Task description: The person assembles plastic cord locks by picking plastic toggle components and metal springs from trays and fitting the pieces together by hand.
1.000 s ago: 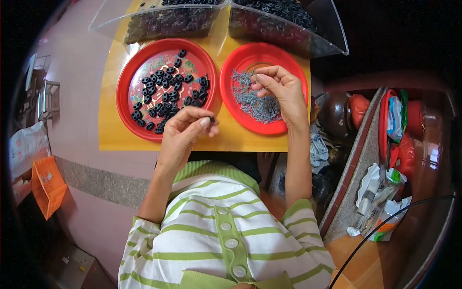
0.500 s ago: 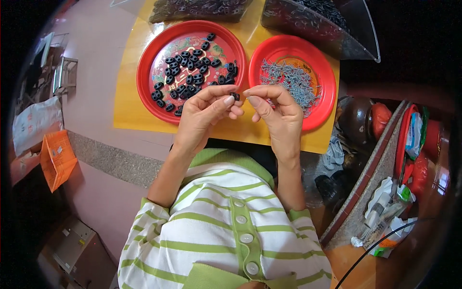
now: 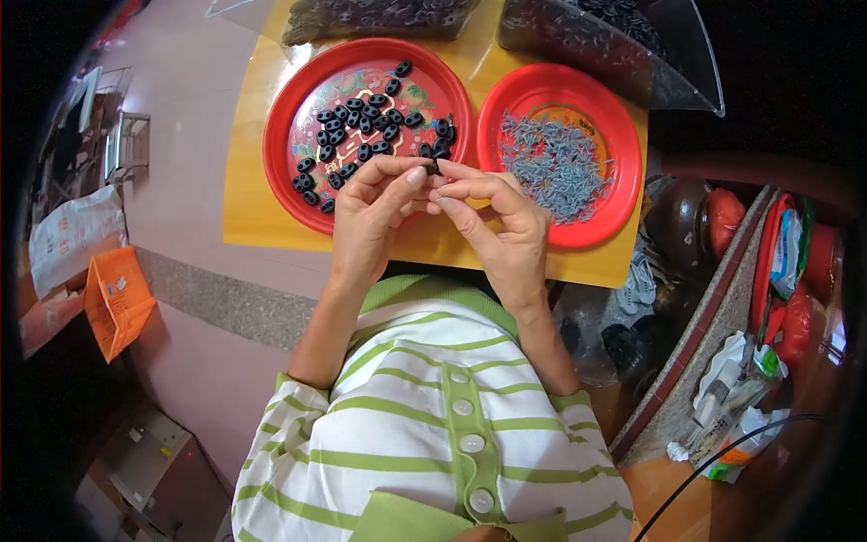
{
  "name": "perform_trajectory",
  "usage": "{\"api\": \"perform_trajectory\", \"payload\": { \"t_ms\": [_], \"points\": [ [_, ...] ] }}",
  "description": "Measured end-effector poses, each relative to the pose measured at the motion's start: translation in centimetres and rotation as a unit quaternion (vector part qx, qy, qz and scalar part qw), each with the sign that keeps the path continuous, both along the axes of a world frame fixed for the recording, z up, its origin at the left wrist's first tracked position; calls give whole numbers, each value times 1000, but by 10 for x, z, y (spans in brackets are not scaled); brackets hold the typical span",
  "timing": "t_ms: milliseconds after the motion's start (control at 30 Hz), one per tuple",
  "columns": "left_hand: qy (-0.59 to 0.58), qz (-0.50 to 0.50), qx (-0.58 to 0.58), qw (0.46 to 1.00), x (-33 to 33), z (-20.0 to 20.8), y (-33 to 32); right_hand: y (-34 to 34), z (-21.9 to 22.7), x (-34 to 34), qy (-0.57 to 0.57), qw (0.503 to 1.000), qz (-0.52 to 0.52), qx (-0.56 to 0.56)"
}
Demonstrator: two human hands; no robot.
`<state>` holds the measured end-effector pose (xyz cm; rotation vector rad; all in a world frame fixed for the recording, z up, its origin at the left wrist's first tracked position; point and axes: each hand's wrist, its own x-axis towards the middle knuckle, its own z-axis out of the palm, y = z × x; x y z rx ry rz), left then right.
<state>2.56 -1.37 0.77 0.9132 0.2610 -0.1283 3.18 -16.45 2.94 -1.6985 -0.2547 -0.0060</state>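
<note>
My left hand [image 3: 366,210] pinches a small black plastic piece [image 3: 433,168] between thumb and fingertips, just above the near rim of a round red tray [image 3: 278,117]. Against that piece come the fingertips of my right hand [image 3: 508,230], its thumb and fingers drawn together; whatever they hold is too small to make out. Many black oval pieces with two holes [image 3: 366,125] lie scattered in the red tray. To the right, a smaller red plate [image 3: 623,172] carries a heap of small grey screw-like pins [image 3: 555,176].
Both dishes stand on a yellow tabletop [image 3: 257,221]. Along its far side are a clear bin of dark parts [image 3: 379,20] and another clear bin [image 3: 614,54]. An orange bag [image 3: 117,303] is on the left; jars and a ledge with packages [image 3: 722,384] flank the right.
My right hand has moved left, and its fingertips now meet the black piece in my left hand; before, a small gap separated them. The whole view has shifted slightly.
</note>
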Motion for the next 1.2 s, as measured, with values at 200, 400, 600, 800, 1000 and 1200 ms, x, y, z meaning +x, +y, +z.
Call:
{"api": "perform_trajectory", "payload": {
  "t_ms": [200,400,600,800,1000,1200],
  "points": [
    [1,-10,-9,1000,0,-1,7,1,1,3,-44,998,11,-42],
    [36,-36,-6,999,0,-2,8,1,-3,6,-28,999,25,-24],
    [36,-59,-19,997,-1,-6,12,2,-15,15,14,999,-15,45],
    [43,-58,-33,997,-1,2,8,7,-16,12,141,977,-10,160],
    [36,-57,-21,997,-1,0,7,8,-17,11,148,974,2,173],
    [32,-50,-14,998,-1,0,6,8,-16,13,147,972,2,182]
  ]
}}
